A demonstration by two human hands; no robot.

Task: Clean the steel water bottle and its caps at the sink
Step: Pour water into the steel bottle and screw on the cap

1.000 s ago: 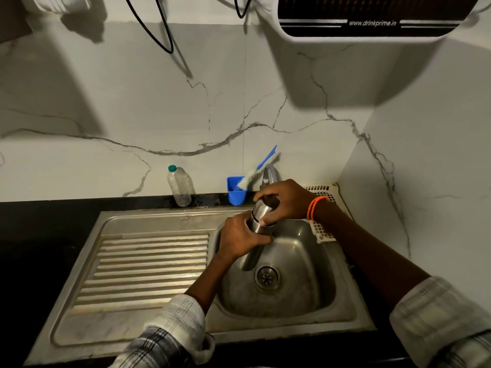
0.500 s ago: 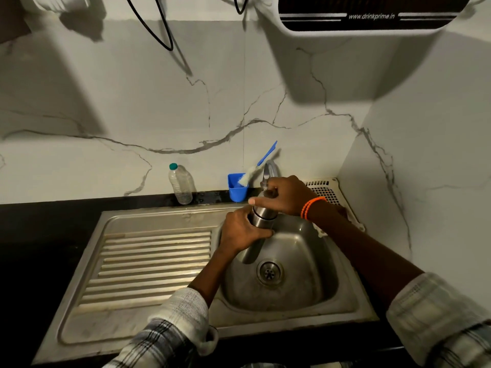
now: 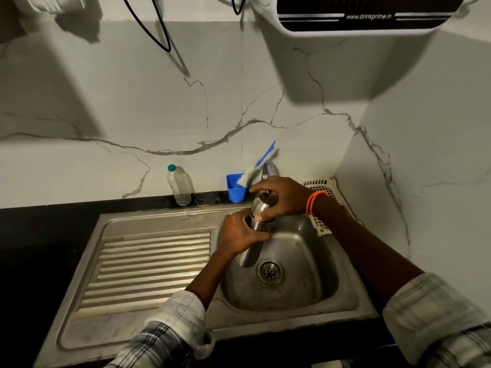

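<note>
A steel water bottle (image 3: pixel 252 251) stands tilted over the sink basin (image 3: pixel 305 261), its base near the drain (image 3: pixel 270 272). My left hand (image 3: pixel 239 235) is wrapped around the bottle's middle. My right hand (image 3: pixel 281 197) covers the bottle's top and grips the steel cap (image 3: pixel 267 199) there; an orange band circles that wrist. The tap (image 3: pixel 268 168) rises just behind my right hand, and no water shows.
A blue holder (image 3: pixel 236 191) with a blue-handled brush (image 3: pixel 261 162) stands at the back wall. A clear plastic bottle (image 3: pixel 179 185) is left of it. A ribbed drainboard (image 3: pixel 148 269) lies left of the basin, a white perforated tray (image 3: pixel 322 197) at the right corner.
My right hand has shifted on the bottle's top, its fingers lifted a little around the cap. The bottle and my left hand stay in nearly the same place.
</note>
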